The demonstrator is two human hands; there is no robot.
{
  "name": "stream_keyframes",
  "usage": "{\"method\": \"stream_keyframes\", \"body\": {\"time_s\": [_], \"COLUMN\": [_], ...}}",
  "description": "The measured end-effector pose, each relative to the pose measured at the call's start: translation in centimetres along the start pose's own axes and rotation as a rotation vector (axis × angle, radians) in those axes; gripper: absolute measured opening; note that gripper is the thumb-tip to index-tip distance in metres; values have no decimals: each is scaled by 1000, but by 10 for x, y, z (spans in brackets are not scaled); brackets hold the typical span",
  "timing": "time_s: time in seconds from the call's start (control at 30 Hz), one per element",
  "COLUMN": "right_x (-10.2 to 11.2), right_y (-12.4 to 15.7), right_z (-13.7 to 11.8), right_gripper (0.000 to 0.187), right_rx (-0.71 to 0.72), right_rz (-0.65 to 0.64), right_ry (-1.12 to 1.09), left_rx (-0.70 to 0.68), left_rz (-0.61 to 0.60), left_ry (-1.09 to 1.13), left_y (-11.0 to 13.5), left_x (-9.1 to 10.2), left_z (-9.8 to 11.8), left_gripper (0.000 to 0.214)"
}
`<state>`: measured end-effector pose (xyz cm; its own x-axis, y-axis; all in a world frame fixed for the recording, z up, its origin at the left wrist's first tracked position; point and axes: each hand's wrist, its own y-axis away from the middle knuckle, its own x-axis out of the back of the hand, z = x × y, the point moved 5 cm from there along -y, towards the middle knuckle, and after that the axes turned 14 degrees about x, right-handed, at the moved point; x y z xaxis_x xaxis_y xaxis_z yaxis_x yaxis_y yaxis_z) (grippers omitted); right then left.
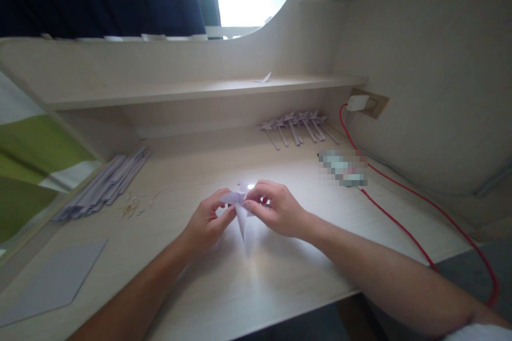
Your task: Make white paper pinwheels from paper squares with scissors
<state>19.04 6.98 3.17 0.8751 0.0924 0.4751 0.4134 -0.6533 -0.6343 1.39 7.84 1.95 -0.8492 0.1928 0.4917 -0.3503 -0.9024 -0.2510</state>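
A pale folded-paper pinwheel (240, 213) is held between both hands above the middle of the desk, one pointed blade hanging down. My left hand (208, 218) pinches its left side between thumb and fingers. On the other side, my right hand (276, 206) has its thumb and fingertips closed at the pinwheel's centre. Whether a small part sits under the right fingertips is hidden. Bright light glares on the desk (252, 287) around the paper.
Several pinwheels on paper sticks (298, 127) lie at the back right. To the left are a pile of rolled paper sticks (104, 186), small pale bits (133, 206) and a paper sheet (56, 279). A phone (343, 168) with a red cable (400, 226) lies right. A folded paper piece (264, 79) rests on the shelf (180, 93).
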Motion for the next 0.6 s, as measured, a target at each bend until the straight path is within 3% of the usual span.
{"method": "stream_keyframes", "body": {"time_s": [0.6], "right_x": [-9], "right_y": [3], "right_z": [8], "right_gripper": [12], "right_rx": [-59], "right_rz": [2], "right_ry": [-81], "left_rx": [-23], "left_rz": [39], "left_ry": [-145], "left_y": [3], "left_x": [-1], "left_z": [4], "left_gripper": [19]}}
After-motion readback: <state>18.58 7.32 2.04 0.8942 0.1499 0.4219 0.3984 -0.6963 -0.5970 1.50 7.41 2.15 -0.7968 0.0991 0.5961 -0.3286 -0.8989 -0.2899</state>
